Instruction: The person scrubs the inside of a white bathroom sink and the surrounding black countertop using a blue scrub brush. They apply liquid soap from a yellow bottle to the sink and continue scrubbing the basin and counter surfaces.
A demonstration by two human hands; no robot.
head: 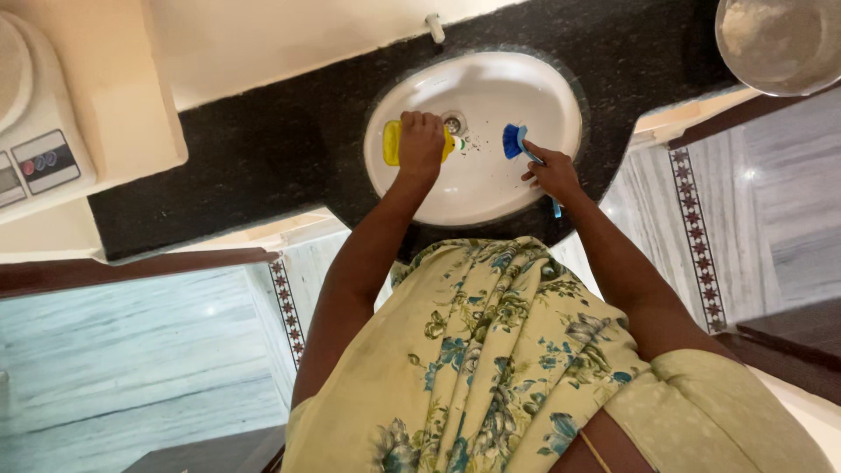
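Note:
My left hand (421, 143) is closed around a yellow squeeze bottle (391, 143) held sideways over the white oval basin (491, 188), next to the drain (453, 123). On the right side of the basin, my right hand (552, 172) grips the handle of a blue scrubbing brush (512, 140). Its bristle head rests on the basin's inner surface. Small dark specks lie near the drain between the two hands.
The basin is set in a black stone counter (263, 158). A small white tap (435, 27) stands behind it. A metal bowl (780, 42) sits at the top right, and a white appliance with buttons (39, 158) at the top left. Pale marble floor lies below.

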